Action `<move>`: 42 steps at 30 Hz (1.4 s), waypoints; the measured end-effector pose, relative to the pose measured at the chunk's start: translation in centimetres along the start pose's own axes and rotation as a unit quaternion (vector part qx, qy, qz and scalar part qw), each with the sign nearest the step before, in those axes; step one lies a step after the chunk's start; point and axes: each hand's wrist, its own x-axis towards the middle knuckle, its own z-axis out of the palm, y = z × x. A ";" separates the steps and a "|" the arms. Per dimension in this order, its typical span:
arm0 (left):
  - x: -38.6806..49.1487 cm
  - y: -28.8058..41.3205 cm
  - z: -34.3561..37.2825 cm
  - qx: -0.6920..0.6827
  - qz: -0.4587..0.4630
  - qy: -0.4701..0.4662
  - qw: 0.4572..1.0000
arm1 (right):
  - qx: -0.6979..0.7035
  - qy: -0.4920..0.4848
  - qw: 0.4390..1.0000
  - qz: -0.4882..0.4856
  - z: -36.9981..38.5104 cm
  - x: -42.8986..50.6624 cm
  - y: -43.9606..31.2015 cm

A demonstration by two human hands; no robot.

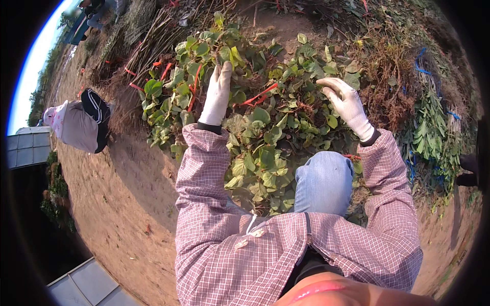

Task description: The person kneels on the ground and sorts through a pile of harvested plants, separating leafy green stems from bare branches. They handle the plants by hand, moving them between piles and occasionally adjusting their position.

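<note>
My left hand (217, 93), in a white knit glove with dirty fingertips, reaches over a heap of leafy green plants (268, 153). Its fingers are nearly straight, with a small gap between them, and a brownish stem lies just beyond the tips. Further right, my right hand (344, 100), gloved alike, is held over the same heap with bent fingers and the thumb apart. Nothing shows in its grasp. Between the hands, a red plastic tie (257, 97) lies among the leaves. Another red tie (194, 90) runs beside my left hand.
Bundled bare stems (147, 49) lie at the upper left. Reddish-brown rooty plants (390, 80) and green bundles (430, 130) with blue ties lie right. A bent-over person (78, 122) works at left on bare soil (126, 199). My denim-covered knee (324, 183) is against the heap.
</note>
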 end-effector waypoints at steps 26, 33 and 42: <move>0.5 -2.0 18.6 -0.698 -0.239 -0.012 0.676 | -0.031 0.082 0.991 0.105 -0.8 -8.8 4.3; 9.5 -7.1 5.0 -0.776 -0.115 -0.013 0.619 | -0.185 0.105 0.969 0.128 -9.1 -16.1 -0.7; 1.9 -4.5 15.8 -0.020 -0.030 -0.383 0.923 | -0.313 0.387 0.835 0.235 -24.0 -3.2 23.2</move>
